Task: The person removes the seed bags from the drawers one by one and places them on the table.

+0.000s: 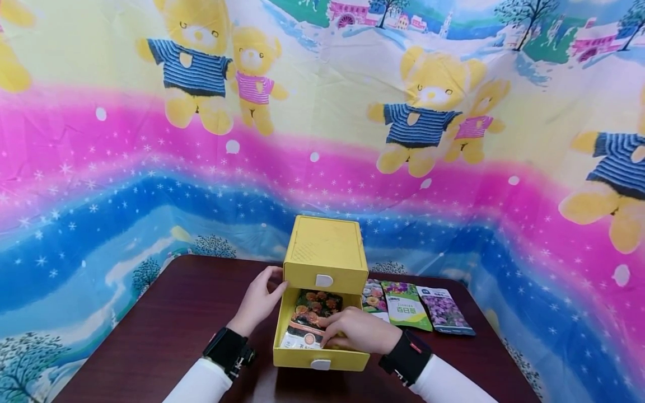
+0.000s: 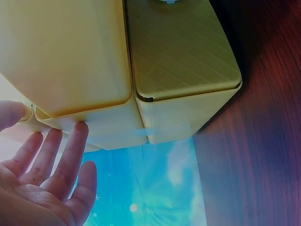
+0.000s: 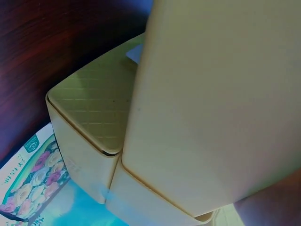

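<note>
A yellow two-tier drawer box [image 1: 327, 240] stands on the table, its lower drawer [image 1: 297, 357] pulled out toward me. Inside that drawer lies a seed packet [image 1: 306, 320] printed with orange flowers. My right hand [image 1: 360, 330] reaches over the drawer's right wall and pinches the packet near its right edge; some fingertips are hidden inside. With fairly straight fingers, my left hand [image 1: 259, 299] rests against the left side of the box, the thumb near its front corner. The left wrist view shows those fingertips [image 2: 81, 129] at the yellow wall.
Right of the box lie several more seed packets: a rose-printed one [image 3: 35, 181] partly behind it, a green-and-white one [image 1: 405, 307] and a purple-flowered one [image 1: 445, 312]. The dark wooden table [image 1: 186, 308] backs onto a printed cloth [image 1: 322, 140] with bears.
</note>
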